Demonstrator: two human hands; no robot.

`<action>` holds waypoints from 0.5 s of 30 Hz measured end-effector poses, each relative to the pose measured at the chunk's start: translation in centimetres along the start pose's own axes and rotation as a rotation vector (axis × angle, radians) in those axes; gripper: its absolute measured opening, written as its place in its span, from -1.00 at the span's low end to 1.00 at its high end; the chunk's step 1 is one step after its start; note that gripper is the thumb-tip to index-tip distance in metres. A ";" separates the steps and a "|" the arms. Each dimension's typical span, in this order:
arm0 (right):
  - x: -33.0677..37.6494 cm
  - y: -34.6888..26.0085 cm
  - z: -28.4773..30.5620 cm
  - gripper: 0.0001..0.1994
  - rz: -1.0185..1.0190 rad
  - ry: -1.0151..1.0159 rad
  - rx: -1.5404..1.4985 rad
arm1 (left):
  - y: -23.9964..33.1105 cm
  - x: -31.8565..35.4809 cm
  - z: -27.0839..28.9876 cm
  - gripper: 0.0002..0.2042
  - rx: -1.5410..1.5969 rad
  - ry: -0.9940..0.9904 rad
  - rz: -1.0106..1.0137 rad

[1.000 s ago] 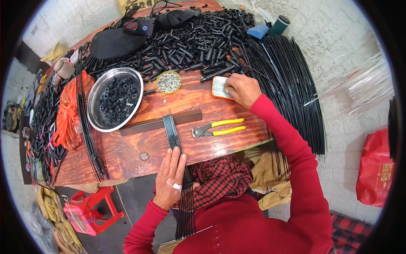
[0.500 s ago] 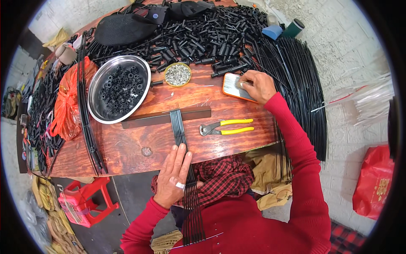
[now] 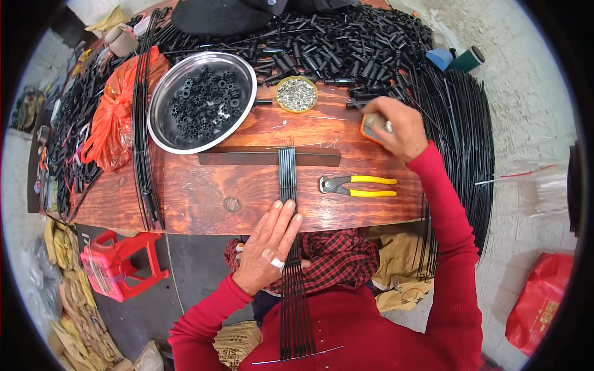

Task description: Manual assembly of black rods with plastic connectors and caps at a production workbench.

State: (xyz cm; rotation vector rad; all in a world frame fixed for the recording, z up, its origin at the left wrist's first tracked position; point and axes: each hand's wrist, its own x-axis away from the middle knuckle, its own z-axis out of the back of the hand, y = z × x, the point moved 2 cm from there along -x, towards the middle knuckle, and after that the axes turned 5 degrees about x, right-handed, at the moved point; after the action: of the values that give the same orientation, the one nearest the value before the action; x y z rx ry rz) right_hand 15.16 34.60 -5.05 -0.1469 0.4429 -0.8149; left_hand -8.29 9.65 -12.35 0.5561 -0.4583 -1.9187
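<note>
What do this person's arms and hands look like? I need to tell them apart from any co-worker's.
Both arms wear long, bright red knit sleeves reaching the wrists. The left hand is bare, with a pale band on one finger. The right hand is bare too, with a small ring-like glint on a finger. No gloves or watch show.

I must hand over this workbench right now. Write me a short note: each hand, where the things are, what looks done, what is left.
Left hand: flat on the bundle of black rods, pressing it at the near edge of the wooden table.
Right hand: on a small orange-edged object; grip unclear.
Pliers: lying free, right of the rods.
Done: rods lie side by side across the dark strip.
Left: steel bowl of black parts and small dish of metal bits stand untouched.
</note>
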 end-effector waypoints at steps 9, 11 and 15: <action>-1.7 -3.8 -5.9 -0.77 0.269 -0.230 -0.202 | 0.3 0.2 0.3 -0.16 -0.001 -0.004 0.033; -1.7 -3.8 -6.1 -0.76 0.265 -0.248 -0.208 | 0.1 0.3 0.0 -0.13 0.003 -0.010 0.024; -1.8 -3.9 -6.4 -0.72 0.238 -0.285 -0.243 | -0.1 0.4 -0.2 -0.10 0.009 -0.018 0.012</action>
State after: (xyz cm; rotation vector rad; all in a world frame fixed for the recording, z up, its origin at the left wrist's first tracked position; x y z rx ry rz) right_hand 8.71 33.50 -9.07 -0.4224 0.2811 -0.4939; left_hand -8.43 9.27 -12.65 0.5418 -0.4811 -1.9119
